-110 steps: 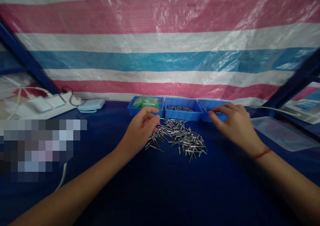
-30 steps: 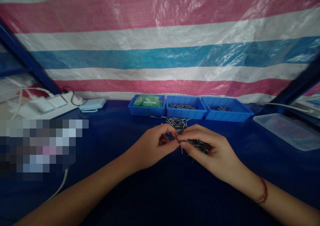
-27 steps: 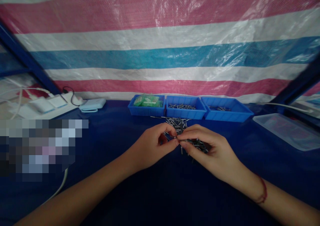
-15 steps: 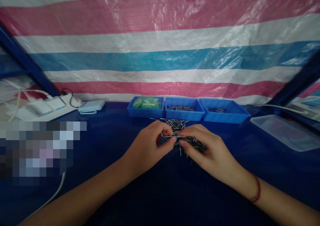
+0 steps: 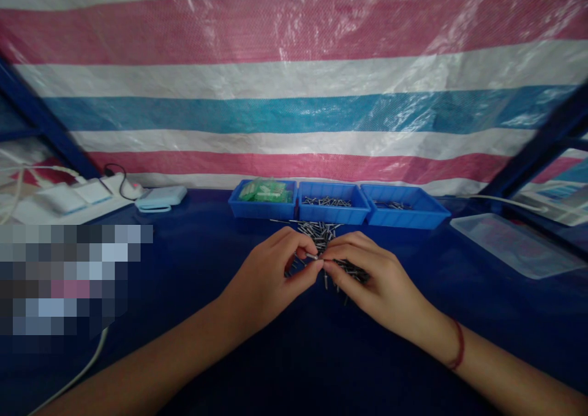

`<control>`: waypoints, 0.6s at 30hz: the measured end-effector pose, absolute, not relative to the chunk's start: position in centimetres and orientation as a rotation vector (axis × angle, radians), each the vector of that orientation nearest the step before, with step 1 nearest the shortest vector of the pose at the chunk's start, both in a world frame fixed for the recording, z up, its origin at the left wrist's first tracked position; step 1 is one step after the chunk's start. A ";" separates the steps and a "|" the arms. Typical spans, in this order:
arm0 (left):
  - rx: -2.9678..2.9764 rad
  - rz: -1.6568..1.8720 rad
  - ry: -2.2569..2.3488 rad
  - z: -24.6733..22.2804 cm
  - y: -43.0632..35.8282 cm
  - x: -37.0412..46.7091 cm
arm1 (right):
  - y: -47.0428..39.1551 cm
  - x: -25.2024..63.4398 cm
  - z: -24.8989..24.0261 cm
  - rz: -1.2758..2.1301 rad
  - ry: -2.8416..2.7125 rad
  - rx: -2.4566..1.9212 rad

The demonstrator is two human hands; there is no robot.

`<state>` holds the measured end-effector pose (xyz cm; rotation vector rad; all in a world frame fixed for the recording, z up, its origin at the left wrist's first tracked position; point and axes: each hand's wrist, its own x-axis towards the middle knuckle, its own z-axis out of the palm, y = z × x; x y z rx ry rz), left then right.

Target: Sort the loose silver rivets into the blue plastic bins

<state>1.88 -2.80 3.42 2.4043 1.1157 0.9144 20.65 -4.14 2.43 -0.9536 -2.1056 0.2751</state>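
Note:
My left hand [image 5: 278,266] is closed, thumb and forefinger pinching a slim metal pin [image 5: 312,256], of which only a short silvery bit shows. Against it, my right hand [image 5: 367,269] has its thumb and fingertips pressed together at the right end of the same pin; the fingers hide that end. Both hands hover over a loose pile of metal pins [image 5: 316,233] on the dark blue tabletop [image 5: 275,367]. These pins look like blind rivets, but they are too small to be sure.
Behind the pile stand three blue bins in a row: the left bin [image 5: 261,210] with green packets [image 5: 266,190], the middle bin [image 5: 333,214] and right bin [image 5: 408,219] with metal pins. A clear plastic lid [image 5: 519,244] lies right. A power strip [image 5: 87,196] and light-blue device [image 5: 162,198] sit left.
My fingertips have come closer together, and less of the pin shows between them. The view has shifted slightly, so the bins sit a little further left.

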 end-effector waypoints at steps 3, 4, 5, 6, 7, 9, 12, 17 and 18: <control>2.414 0.884 1.132 3.3 -2.6 1.6 | -2.9 22.4 2.9 0.134 -2.040 -1.054; 2.426 0.863 1.141 3.3 -2.5 1.5 | -2.3 23.4 3.1 0.042 -1.996 -1.118; 2.443 0.835 1.148 3.3 -2.5 1.4 | -1.6 24.6 3.4 -0.066 -1.928 -1.194; 2.463 0.800 1.157 3.4 -2.5 1.4 | -0.9 25.9 3.5 -0.173 -1.857 -1.290; 2.484 0.760 1.169 3.5 -2.4 1.3 | -0.1 27.3 3.6 -0.282 -1.796 -1.386; 2.537 0.661 1.194 3.8 -2.3 1.0 | 1.3 30.0 3.5 -0.486 -1.749 -1.544; 2.628 0.443 1.233 4.4 -1.7 0.2 | 2.6 32.5 2.9 -0.643 -1.846 -1.636; 2.660 0.155 1.271 5.1 0.0 -2.0 | 2.5 31.8 2.4 -0.583 -1.939 -1.619; 2.651 0.119 1.275 5.2 0.2 -2.3 | 2.2 31.1 2.5 -0.550 -1.958 -1.585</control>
